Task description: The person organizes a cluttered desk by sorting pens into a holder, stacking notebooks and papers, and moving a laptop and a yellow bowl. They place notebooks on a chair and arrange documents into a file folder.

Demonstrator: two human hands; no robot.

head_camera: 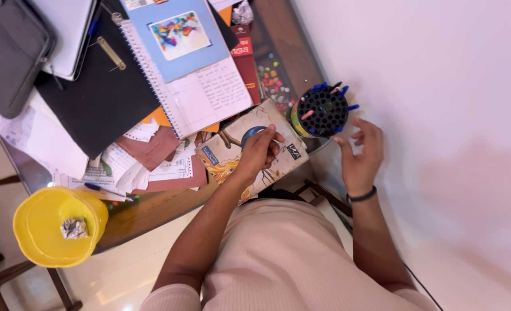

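Observation:
My left hand rests on a patterned notebook at the table's near edge. Its fingers are curled around a small thin object that looks like a pen; most of it is hidden. My right hand, with a dark band on the wrist, hovers with fingers apart just right of a round black pen holder. The holder has a perforated top with blue and pink pens stuck in it. The right hand holds nothing.
A spiral notebook with a blue cover, a black folder, a red book, a grey pouch and loose papers crowd the table. A yellow bin holds crumpled paper. A white wall stands at right.

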